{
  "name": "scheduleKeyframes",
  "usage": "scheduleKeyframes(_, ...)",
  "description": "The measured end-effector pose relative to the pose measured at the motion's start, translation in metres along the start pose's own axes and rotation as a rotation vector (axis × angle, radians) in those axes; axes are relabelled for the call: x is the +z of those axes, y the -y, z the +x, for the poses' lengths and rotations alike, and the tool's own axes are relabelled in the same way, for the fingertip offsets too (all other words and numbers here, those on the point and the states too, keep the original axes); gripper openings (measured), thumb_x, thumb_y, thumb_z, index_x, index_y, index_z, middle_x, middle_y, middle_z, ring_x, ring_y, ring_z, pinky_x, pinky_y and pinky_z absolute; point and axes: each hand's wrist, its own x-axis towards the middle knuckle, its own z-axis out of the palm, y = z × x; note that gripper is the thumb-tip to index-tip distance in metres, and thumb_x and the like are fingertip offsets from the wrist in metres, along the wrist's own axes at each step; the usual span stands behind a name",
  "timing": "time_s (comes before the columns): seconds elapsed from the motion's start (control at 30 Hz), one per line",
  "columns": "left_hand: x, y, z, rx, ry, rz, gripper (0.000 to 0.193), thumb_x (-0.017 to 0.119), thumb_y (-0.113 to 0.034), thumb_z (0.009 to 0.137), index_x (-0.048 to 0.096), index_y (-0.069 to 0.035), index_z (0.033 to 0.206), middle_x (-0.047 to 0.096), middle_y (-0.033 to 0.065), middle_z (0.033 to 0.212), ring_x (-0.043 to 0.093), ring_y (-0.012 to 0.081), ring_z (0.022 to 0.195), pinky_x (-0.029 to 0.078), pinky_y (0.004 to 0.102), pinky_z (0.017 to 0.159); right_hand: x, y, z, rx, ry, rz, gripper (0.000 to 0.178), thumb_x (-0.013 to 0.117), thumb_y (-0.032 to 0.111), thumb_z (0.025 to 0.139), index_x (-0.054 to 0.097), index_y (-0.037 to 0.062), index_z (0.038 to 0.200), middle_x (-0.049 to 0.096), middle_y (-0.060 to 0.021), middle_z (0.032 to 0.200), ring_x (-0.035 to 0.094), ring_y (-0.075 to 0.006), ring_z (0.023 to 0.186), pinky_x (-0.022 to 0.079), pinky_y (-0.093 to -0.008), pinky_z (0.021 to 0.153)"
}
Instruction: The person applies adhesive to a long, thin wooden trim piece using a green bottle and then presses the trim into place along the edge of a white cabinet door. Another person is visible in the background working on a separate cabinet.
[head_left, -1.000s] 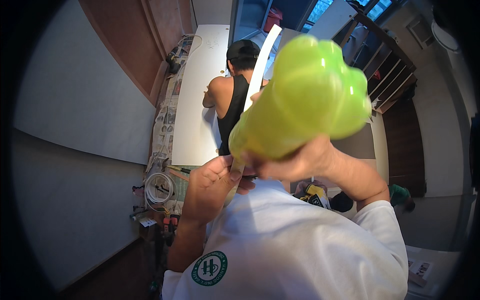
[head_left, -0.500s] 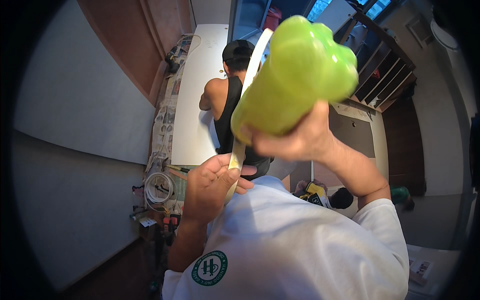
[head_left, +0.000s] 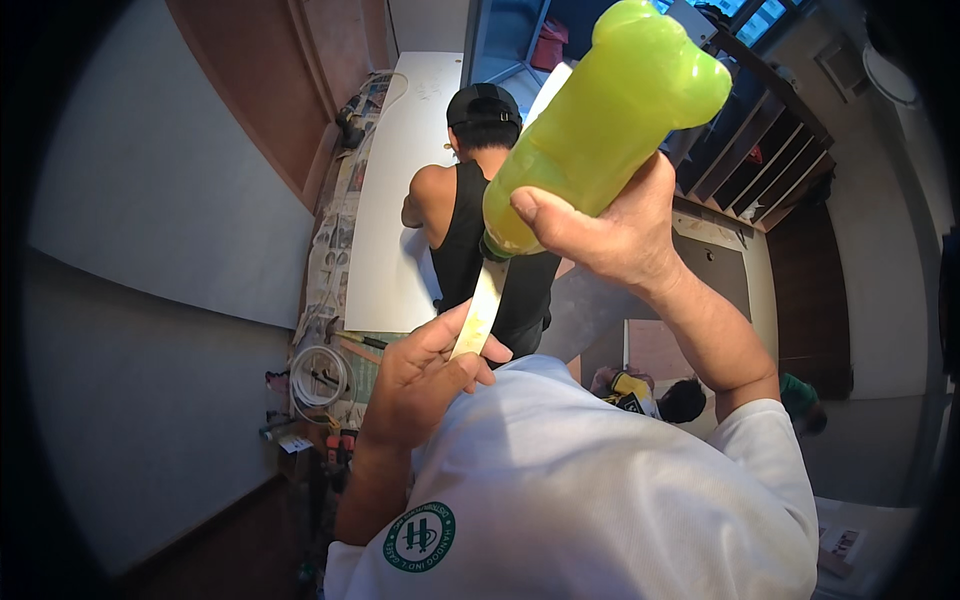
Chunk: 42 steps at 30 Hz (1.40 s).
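My right hand grips a translucent yellow-green plastic bottle, tilted with its base up and away. The bottle's dark neck end points down and rests at or just over a long, narrow pale strip; I cannot tell whether they touch. Yellowish smears mark the strip's face below the neck. My left hand pinches the strip near its lower end, thumb on top and fingers beneath. Farther up, the bottle hides part of the strip, whose far end shows beyond it.
Just ahead, a person in a black tank top and cap leans over a large white panel. Coiled white tubing and tools lie at left by newspaper. Another person is low at right. Slatted shelving stands at far right.
The bottle has shifted up and to the right, and its dark neck end now shows over the strip. The strip has swung slightly right, still in my left hand.
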Motion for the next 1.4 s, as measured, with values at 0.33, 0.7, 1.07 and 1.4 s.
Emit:
scheduleKeyframes(0.33,0.005,0.004,0.001,-0.024,-0.08,0.03,0.035,0.06,-0.012,0.098,0.06,0.01,0.125,0.073,0.0195,0.101,0.07,0.0156,0.078,0.054,0.0252,0.066,0.006,0.015,-0.01,-0.232,0.052,-0.071,0.039,0.081,0.02,0.068,0.066,0.0003,0.099,0.072,-0.0098,0.083,0.071,-0.0211,0.071,0.059,-0.0323,0.067)
scheduleKeyframes(0.7,0.002,0.006,-0.004,0.007,-0.123,0.196,0.034,0.057,-0.01,0.099,0.06,0.008,0.129,0.073,0.0143,0.096,0.063,0.0087,0.07,0.048,0.0216,0.06,0.003,0.016,-0.005,-0.042,0.112,-0.111,0.038,0.079,0.019,0.066,0.068,0.0013,0.096,0.073,-0.0082,0.086,0.072,-0.0228,0.07,0.058,-0.0331,0.066)
scheduleKeyframes(1.07,0.001,0.002,-0.001,-0.024,-0.15,0.07,0.037,0.058,-0.015,0.099,0.059,0.006,0.13,0.073,0.0111,0.099,0.065,0.01,0.072,0.05,0.0222,0.062,0.011,0.01,-0.019,-0.173,0.108,-0.077,0.036,0.081,0.019,0.065,0.067,0.0008,0.093,0.071,-0.0085,0.082,0.069,-0.0223,0.065,0.058,-0.0314,0.062)
scheduleKeyframes(1.4,0.0,0.004,-0.001,-0.072,-0.092,0.013,0.037,0.057,-0.012,0.099,0.057,0.006,0.131,0.072,0.0138,0.104,0.068,0.0126,0.077,0.054,0.0253,0.069,0.016,0.015,-0.024,-0.477,0.053,-0.354,0.031,0.083,0.019,0.066,0.068,0.0071,0.09,0.071,-0.0073,0.092,0.069,-0.0207,0.068,0.055,-0.0293,0.059)
